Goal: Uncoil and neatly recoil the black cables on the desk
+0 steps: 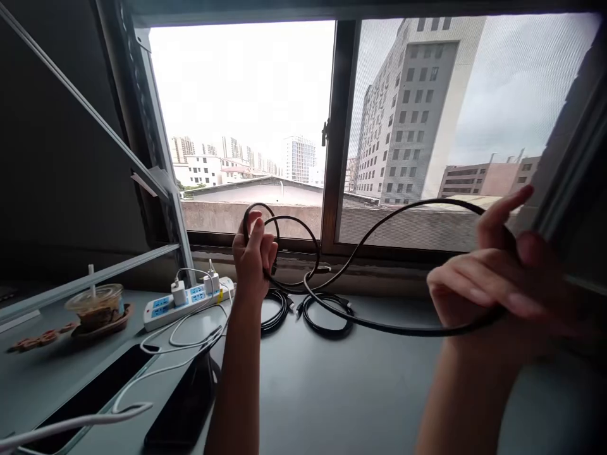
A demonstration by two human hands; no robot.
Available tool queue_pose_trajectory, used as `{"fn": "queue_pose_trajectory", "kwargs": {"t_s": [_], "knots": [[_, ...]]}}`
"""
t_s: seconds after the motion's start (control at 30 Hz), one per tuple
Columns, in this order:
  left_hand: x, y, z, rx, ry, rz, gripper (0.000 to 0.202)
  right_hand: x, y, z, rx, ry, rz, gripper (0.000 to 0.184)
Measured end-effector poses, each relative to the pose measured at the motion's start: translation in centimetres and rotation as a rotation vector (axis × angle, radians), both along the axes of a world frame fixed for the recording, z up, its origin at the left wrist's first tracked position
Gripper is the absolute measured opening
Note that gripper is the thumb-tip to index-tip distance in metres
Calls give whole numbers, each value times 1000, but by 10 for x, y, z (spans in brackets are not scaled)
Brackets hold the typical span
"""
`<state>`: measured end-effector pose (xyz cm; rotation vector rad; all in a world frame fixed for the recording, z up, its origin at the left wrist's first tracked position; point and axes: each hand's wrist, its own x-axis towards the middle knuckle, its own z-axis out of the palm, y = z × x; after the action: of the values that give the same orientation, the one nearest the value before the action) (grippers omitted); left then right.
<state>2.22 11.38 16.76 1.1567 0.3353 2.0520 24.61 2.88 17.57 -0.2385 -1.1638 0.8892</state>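
Note:
A black cable (374,323) is stretched in loose loops between my two hands, above the table and in front of the window. My left hand (255,253) is closed around one end of its loops, with the thumb up. On the right, my right hand (493,278) grips the wide loop, its index finger pointing out and part of it lost in shadow. Below, two coiled black cables lie on the table: one coil (274,323) partly behind my left forearm, another coil (327,333) to its right, with connector ends showing.
A white power strip (156,319) with plugged-in chargers and white cords stands at left. Two dark phones, one phone (102,385) and another phone (183,404), lie nearer. A plastic cup (97,306) with a straw is at far left, by a metal frame (165,158).

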Motion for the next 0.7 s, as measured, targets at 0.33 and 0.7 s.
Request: {"fn": "queue_pose_trajectory", "kwargs": {"t_s": [0.33,0.7], "knots": [[20,-3,-1,75,195,217,18,-25,14,-4,208,-978,314,27],[30,-6,-4,189,220,430,18,-67,51,-17,332,-594,20,17]]}}
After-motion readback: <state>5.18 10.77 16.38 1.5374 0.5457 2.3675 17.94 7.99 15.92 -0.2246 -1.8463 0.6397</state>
